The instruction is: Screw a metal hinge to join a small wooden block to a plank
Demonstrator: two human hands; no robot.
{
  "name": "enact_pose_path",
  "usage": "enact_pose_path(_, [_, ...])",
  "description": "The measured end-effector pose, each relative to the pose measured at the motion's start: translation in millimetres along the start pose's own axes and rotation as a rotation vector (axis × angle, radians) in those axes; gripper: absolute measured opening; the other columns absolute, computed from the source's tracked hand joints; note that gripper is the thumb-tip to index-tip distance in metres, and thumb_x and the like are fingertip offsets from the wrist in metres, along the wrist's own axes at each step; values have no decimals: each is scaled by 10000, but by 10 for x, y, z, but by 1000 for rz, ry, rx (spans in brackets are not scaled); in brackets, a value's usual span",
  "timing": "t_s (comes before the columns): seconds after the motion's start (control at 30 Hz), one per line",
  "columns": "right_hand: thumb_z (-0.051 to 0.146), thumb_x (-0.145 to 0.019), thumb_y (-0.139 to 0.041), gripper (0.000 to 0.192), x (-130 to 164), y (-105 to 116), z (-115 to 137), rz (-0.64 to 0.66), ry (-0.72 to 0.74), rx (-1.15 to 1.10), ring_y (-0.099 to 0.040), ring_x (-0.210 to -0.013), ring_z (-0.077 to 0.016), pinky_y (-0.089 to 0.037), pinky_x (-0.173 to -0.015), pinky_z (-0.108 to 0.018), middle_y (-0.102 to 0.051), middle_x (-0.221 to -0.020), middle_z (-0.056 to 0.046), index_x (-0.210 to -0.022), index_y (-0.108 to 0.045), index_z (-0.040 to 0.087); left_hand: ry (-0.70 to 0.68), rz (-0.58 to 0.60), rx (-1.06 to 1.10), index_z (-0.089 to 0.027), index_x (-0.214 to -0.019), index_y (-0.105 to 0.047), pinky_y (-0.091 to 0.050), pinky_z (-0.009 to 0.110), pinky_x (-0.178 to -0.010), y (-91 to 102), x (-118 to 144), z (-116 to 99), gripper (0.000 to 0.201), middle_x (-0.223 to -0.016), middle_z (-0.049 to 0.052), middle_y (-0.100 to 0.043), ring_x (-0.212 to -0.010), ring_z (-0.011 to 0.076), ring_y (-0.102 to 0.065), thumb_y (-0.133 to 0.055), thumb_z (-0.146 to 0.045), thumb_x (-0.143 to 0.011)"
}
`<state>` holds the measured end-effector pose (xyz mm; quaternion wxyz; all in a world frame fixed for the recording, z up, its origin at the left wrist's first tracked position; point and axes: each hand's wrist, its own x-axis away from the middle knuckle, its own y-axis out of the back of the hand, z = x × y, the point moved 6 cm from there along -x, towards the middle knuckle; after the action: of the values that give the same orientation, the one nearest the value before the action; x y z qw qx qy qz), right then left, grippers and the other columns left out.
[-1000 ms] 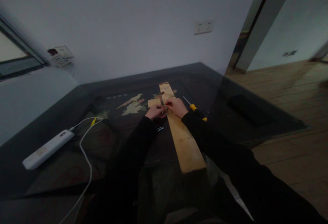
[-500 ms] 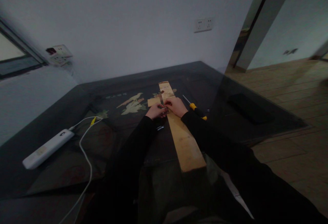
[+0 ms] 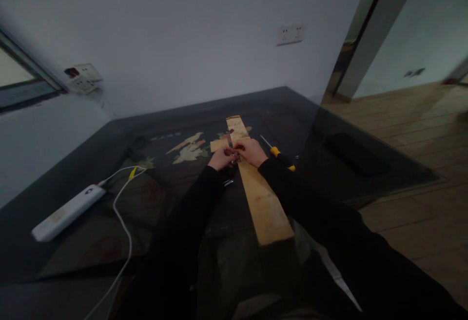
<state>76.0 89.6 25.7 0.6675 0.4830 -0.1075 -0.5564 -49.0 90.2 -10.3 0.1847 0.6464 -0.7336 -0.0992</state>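
Fingers: both hands' fingertips pinch a small dark metal piece [image 3: 231, 153] between them, left hand [image 3: 220, 158], right hand [image 3: 251, 152].
Desk [image 3: 109, 203]: dark.
Plank [image 3: 259, 198]: long axis runs away from the person, under both hands.
Screwdriver [image 3: 280, 154]: just right of the right hand.

Looks like room in home, used for small DIY job. Dark glass-topped table [image 3: 347, 130] with inlaid picture, white walls with wall sockets [image 3: 290, 34], wood-plank floor [image 3: 413, 130], doorway to next room, white power strip [image 3: 66, 211], wooden plank [image 3: 263, 203], yellow-handled screwdriver [image 3: 278, 153].
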Motion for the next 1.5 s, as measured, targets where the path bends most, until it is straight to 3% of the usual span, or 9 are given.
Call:
enact_pose_path(0.13, [143, -799, -600, 155, 4, -3, -7, 0, 4, -9, -611, -784, -147, -396, -707, -235, -718, -870, -46, -887, -721, 180, -47, -23, 3, -125, -839, -557, -504, 173, -471, -1, -20, 6, 208, -834, 4, -587, -545, 47, -558, -712, -63, -714])
enact_pose_path(0.33, [103, -798, -558, 204, 3, -12, -18, -7, 33, 21, -596, -829, -155, -389, -742, -245, -706, -889, -50, -872, -729, 184, -134, -15, -36, -121, -877, -582, -505, 174, -470, -37, -74, 35, 175, -874, 22, -612, -551, 55, -558, -675, -90, -732])
enact_pose_path(0.57, [131, -804, -575, 195, 5, 8, -5, 21, 4, 35, -615, -884, -171, -398, -760, -249, -718, -922, -56, -905, -734, 182, -222, -91, -120, -138, -830, -618, -461, 170, -449, -18, -75, -11, 133, -784, 0, -622, -532, 73, -548, -661, -119, -705])
enact_pose_path(0.77, [127, -813, -580, 201, -7, 3, 0, 28, 2, 38, -629, -913, -176, -416, -797, -256, -729, -952, -67, -920, -741, 181, -271, -114, -189, -135, -779, -636, -465, 182, -536, -7, -84, -32, 101, -719, -7, -628, -549, 81, -539, -622, -84, -692])
enact_pose_path(0.97, [139, -820, -570, 206, -6, 2, -9, 25, 12, 41, -635, -918, -181, -418, -792, -262, -731, -962, -65, -926, -739, 186, -235, -93, -94, -147, -784, -618, -459, 188, -537, -28, -96, 2, 129, -681, -22, -606, -560, 91, -547, -633, -91, -668])
enact_pose_path(1.5, [147, -814, -561, 213, 2, -17, -47, 17, 5, 50, -616, -897, -173, -404, -764, -254, -718, -950, -54, -923, -736, 202, -345, -107, -196, -153, -744, -594, -452, 208, -625, -33, -97, -49, 55, -662, -15, -586, -656, 120, -573, -603, -107, -715])
